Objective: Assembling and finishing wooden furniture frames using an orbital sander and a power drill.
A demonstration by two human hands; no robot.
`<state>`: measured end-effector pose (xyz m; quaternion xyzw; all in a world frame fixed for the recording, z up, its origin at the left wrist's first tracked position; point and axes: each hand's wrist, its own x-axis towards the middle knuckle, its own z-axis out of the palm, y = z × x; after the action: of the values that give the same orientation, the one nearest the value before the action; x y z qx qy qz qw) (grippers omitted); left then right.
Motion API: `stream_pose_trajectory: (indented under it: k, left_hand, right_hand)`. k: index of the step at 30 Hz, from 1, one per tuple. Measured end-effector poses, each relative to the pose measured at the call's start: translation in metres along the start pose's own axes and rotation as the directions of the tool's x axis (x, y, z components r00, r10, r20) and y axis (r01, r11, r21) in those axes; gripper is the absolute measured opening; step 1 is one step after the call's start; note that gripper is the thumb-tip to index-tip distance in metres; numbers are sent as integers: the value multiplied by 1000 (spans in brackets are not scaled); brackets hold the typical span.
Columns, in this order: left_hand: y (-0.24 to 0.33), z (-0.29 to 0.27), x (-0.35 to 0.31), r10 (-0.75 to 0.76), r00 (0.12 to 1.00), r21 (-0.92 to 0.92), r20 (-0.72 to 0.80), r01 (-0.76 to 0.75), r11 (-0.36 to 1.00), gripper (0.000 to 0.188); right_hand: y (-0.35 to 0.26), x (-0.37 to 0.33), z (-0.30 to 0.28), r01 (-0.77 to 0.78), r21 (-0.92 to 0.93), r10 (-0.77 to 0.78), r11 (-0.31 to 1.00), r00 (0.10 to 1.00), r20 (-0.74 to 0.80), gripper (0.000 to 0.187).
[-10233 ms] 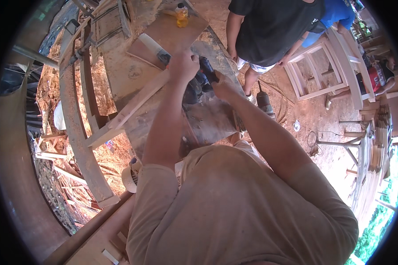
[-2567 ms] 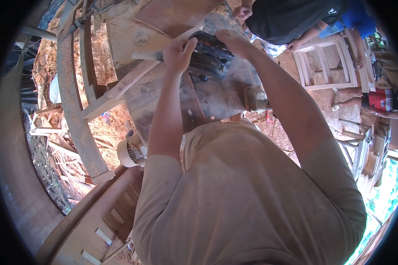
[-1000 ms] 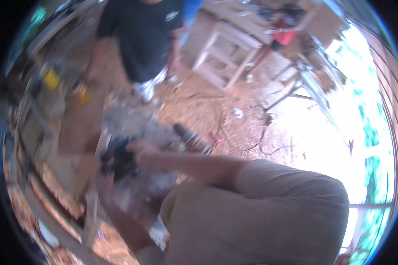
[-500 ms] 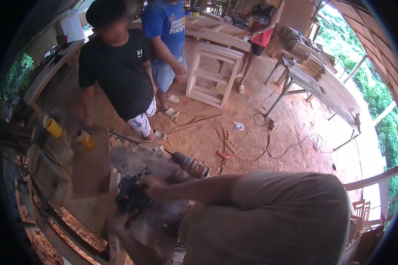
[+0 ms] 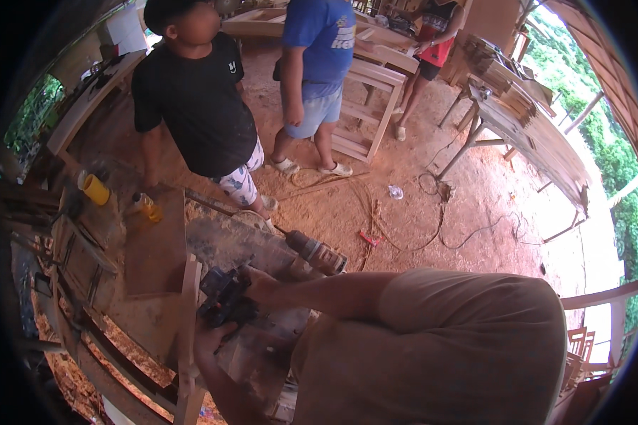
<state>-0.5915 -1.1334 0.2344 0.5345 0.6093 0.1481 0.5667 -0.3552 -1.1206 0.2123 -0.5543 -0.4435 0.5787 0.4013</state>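
Observation:
A dark hand-held power tool, which looks like an electric planer, is gripped between my two hands over the dusty workbench. My right hand is wrapped round its upper side. Lower down, my left hand holds its near side, the fingers partly hidden by the tool. Just left of the planer a long pale wooden strip runs toward the lower edge; whether the tool touches it I cannot tell. A power drill lies on the bench beyond my right forearm.
A brown board, a yellow cup and a yellow bottle sit at the left. A person in black and one in blue stand beyond the bench; another works farther back. Cables cross the sawdust-covered floor.
The person in blue has stepped right, now partly covering the wooden frame. My view has shifted slightly. Both my hands stay on the planer, and the haze around it looks thinner.

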Motion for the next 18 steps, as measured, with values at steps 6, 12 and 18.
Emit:
stream_pose_trajectory:
  k: [6, 12, 18]
  left_hand:
    - [12, 12, -14, -7, 998, -34, -55, 5, 999, 76]
    - [15, 19, -16, 74, 997, -115, -28, -77, 990, 61]
    - [19, 11, -5, 46, 980, -150, -192, -76, 986, 51]
  right_hand:
    - [16, 4, 0, -13, -216, -15, 976, 991, -129, 38]
    - [31, 3, 7, 94, -425, -199, 900, 958, -208, 29]
    - [-2, 16, 17, 84, -356, -191, 931, 942, -278, 25]
